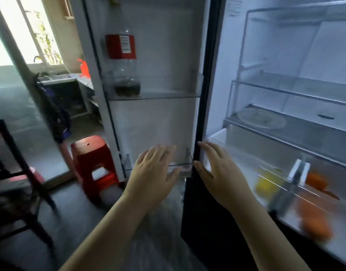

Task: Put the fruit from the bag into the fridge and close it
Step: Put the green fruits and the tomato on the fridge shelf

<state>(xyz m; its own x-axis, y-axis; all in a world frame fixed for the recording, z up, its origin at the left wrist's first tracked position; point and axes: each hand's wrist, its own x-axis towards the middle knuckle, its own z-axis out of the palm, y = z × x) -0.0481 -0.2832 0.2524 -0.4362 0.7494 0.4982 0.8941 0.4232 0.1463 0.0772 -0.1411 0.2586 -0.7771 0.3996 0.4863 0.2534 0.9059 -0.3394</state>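
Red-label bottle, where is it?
Head view, upper left of centre: the red-label bottle stands in a bin of the open fridge door, at the bin's left end.

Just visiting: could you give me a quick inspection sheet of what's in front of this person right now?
Surface: fridge shelves, a plate on one.
Job's things: fridge door open; yellow fruit and orange fruit in the bottom drawer; bag not made out.
Clutter: nearly empty bottle in the door shelf.
Hands: left hand and right hand open, holding nothing.
Cables: nothing seen.
Surroundings: red stool, dark chair, window.
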